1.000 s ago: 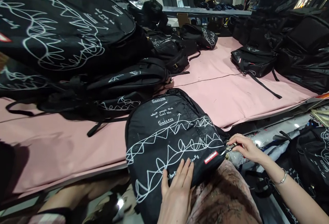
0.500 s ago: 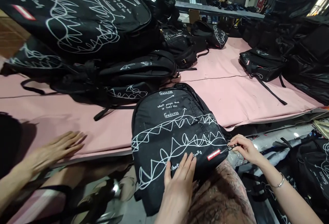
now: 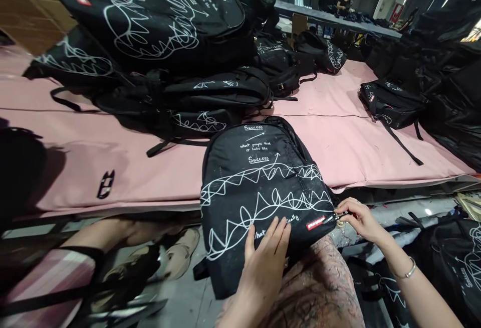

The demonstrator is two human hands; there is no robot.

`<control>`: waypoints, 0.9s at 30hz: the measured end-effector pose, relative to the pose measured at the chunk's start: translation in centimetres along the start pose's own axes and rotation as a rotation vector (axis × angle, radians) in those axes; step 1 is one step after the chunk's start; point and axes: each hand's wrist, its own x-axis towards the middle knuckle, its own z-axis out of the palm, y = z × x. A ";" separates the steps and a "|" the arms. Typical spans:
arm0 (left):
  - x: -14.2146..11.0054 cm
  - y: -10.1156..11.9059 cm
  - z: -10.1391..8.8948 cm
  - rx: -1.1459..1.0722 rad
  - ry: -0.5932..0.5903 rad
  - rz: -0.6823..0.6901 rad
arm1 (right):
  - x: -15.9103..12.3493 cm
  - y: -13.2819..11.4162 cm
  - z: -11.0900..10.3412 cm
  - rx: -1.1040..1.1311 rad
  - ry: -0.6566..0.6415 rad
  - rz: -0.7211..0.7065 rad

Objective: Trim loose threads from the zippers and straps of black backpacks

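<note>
Head view, left hand [image 3: 267, 254]: pressed flat on the black backpack [image 3: 259, 185], with fingers slightly spread.
Right hand [image 3: 359, 220]: pinching a small pointed tool [image 3: 340, 214], with tip near the red label [image 3: 315, 222].
Backpack: under the left palm, just left of the pinch, reaching over the pink table [image 3: 131, 162].
Black bags [image 3: 240, 95]: piled beyond the grip, leftward.

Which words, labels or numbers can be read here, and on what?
"Success", twice, on the front backpack.
"what people think it looks like", same backpack.
"hat" and "ually", same backpack, left hand between.
Too blurred: the red labels; writing on the piled backpack and lower-right bag.
</note>
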 end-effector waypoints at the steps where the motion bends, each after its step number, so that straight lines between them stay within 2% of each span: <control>1: 0.0 0.1 0.0 0.000 -0.008 -0.003 | 0.1 -0.1 0.1 -0.010 -0.004 -0.005; 15: 0.0 0.4 -0.5 0.000 -0.032 -0.048 | 1.8 -2.1 1.3 -0.109 -0.119 -0.096; 22: -0.2 0.4 -0.4 -0.005 -0.034 -0.037 | 1.7 -2.5 1.7 -0.138 -0.096 -0.129; 27: -0.3 0.5 -0.4 -0.023 -0.026 -0.053 | 1.3 -3.5 2.5 -0.034 -0.076 -0.090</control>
